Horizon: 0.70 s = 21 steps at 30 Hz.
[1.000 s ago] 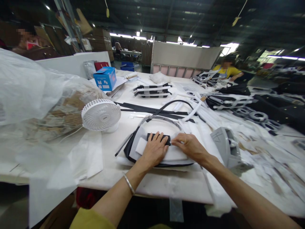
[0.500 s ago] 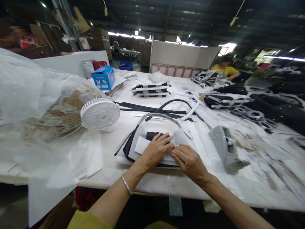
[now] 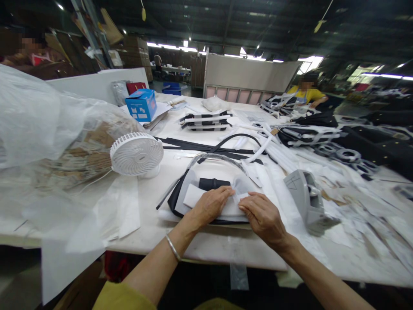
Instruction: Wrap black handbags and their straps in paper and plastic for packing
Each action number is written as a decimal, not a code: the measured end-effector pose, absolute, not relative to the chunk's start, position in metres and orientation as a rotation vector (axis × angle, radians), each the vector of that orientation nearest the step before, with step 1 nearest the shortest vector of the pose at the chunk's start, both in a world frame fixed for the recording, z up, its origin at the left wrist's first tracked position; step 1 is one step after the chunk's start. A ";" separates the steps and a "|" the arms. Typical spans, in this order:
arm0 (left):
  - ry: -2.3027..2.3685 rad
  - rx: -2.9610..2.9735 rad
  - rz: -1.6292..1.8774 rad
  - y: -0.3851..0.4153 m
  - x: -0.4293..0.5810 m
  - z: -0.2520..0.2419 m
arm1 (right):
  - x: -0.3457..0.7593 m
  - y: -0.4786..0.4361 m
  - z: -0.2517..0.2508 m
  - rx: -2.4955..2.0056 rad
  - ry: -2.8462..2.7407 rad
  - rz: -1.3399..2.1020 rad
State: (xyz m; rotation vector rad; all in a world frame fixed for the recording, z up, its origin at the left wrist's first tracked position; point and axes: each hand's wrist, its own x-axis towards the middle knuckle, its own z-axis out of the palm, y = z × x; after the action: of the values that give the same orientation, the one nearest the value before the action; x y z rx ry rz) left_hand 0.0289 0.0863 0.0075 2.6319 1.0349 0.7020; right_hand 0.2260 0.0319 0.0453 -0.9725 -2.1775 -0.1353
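A black bag piece (image 3: 177, 199) lies flat near the front edge of the white table (image 3: 206, 247), covered by white wrapping paper (image 3: 193, 196). A black rolled part (image 3: 213, 183) lies on top of it. My left hand (image 3: 210, 205) rests palm down on the paper, fingers together and stretched toward the right. My right hand (image 3: 262, 216) presses on the paper's right side, fingertips meeting the left hand's at a small folded flap of paper (image 3: 240, 197).
A white desk fan (image 3: 137, 154) stands left of the bag. A large clear plastic bag (image 3: 48, 125) fills the left. A grey tape gun (image 3: 308, 201) sits to the right. Black and white straps (image 3: 226, 148), a blue box (image 3: 141, 105) and stacked pieces (image 3: 206, 121) lie farther back. Other people work beyond.
Both hands slid toward me off the black rolled part, which now shows uncovered. The right hand came in to meet the left at the paper flap.
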 end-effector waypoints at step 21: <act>0.802 2.772 0.866 0.090 0.026 0.006 | 0.224 0.003 0.015 -1.024 -2.386 -0.288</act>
State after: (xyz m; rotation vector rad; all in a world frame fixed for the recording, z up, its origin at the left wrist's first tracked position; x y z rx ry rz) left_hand 0.0265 0.0899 0.0058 2.7721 0.8019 0.8665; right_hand 0.2238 0.0034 0.0150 -1.0235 -2.3863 -0.2885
